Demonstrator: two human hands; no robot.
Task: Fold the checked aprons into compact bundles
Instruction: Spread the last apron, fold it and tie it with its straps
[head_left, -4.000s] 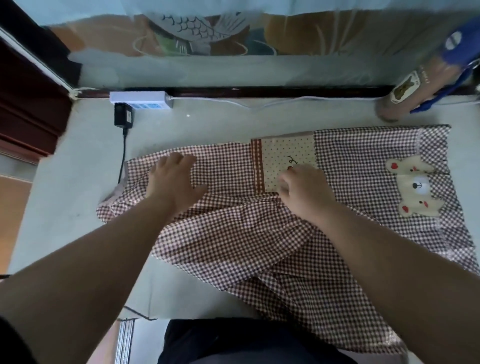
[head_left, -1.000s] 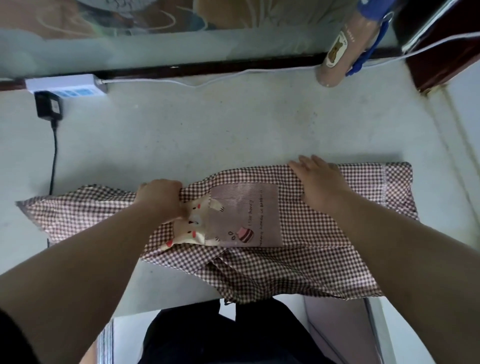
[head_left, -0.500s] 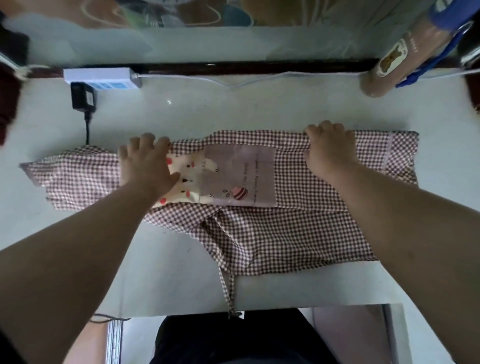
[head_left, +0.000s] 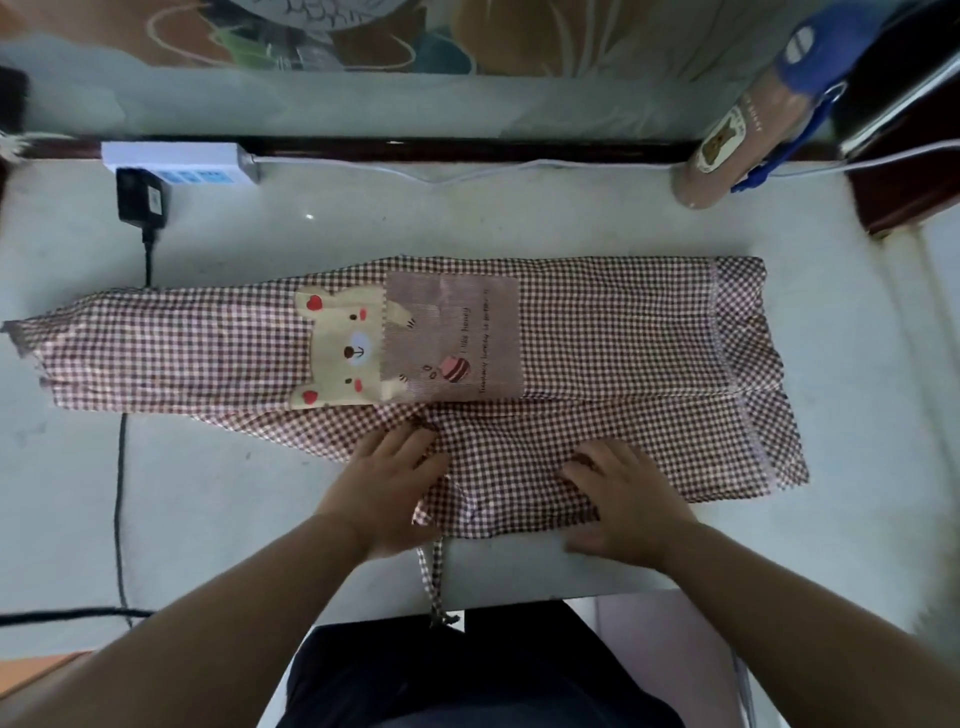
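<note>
A brown-and-white checked apron (head_left: 613, 332) lies stretched left to right across the pale table (head_left: 467, 218). A cream bear patch (head_left: 343, 348) and a mauve pocket panel (head_left: 457, 338) face up at its middle. A looser flap of the apron spreads toward the near edge. My left hand (head_left: 389, 488) lies on that flap's left edge, fingers curled on the cloth. My right hand (head_left: 623, 493) rests flat on the flap, near the table's front edge. An apron tie (head_left: 434, 577) hangs over the front edge between my hands.
A white power strip (head_left: 176, 161) with a black adapter (head_left: 140, 197) sits at the back left, its cable (head_left: 120, 467) running down the left side. A brown bottle with a blue cap (head_left: 737, 130) leans at the back right. A white cord (head_left: 467, 171) runs along the back.
Both hands have left the apron's far edge and come back to the near flap. The bear patch and pocket panel are now uncovered.
</note>
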